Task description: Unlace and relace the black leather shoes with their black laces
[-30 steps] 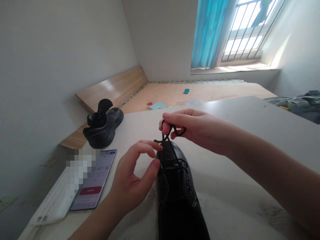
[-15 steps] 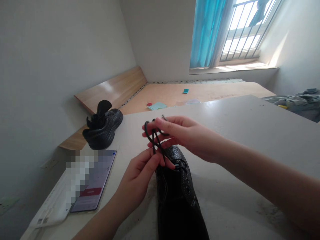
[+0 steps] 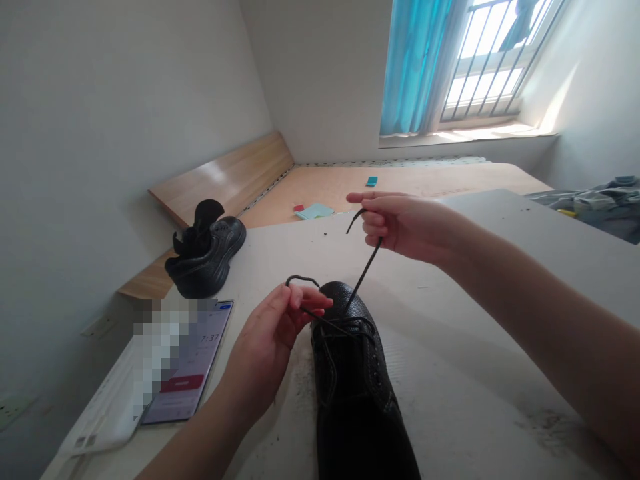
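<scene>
A black leather shoe [image 3: 353,393] lies on the white tabletop with its toe pointing away from me. A dark shoelace [image 3: 367,270] runs from its front eyelets into both hands. My right hand [image 3: 395,223], raised above and right of the toe, is closed around one end, and that length is pulled straight with its tip hanging over the fingers. Low beside the toe on the left, my left hand [image 3: 273,327] pinches the other end between thumb and finger, and a loose bit of lace curves out over it. The upper eyelets on the right side are unlaced.
Another black shoe [image 3: 207,257] stands at the table's left edge with dark material stuffed in it. Nearer me lie a phone [image 3: 193,373] and a white packet [image 3: 107,407]. Behind the white table [image 3: 475,280] is a wooden surface [image 3: 430,180] with small papers. Grey cloth [image 3: 600,207] lies far right.
My hands have moved apart: the right up and to the right, drawing its lace length straight, the left slightly down and left. The lace loops between the fingers are gone.
</scene>
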A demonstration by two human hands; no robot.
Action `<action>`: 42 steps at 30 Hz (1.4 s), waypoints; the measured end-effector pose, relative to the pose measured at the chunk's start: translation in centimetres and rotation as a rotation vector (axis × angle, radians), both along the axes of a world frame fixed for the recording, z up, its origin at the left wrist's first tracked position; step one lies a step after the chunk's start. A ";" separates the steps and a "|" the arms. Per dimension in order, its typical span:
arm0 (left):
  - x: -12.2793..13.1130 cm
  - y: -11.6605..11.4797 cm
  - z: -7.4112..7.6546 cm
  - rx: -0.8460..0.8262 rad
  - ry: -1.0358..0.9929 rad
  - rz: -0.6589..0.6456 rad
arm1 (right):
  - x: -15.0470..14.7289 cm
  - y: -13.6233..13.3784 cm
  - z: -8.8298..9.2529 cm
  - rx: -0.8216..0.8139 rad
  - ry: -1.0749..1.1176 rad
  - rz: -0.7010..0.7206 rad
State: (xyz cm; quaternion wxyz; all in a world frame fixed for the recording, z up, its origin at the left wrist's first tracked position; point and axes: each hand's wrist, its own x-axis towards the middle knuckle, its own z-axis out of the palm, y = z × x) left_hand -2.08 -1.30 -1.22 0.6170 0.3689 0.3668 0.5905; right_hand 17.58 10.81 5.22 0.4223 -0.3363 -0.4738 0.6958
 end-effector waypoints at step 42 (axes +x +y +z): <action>-4.7 -0.6 3.3 0.246 1.320 -0.613 | 2.7 -10.4 -2.6 0.618 -0.906 0.451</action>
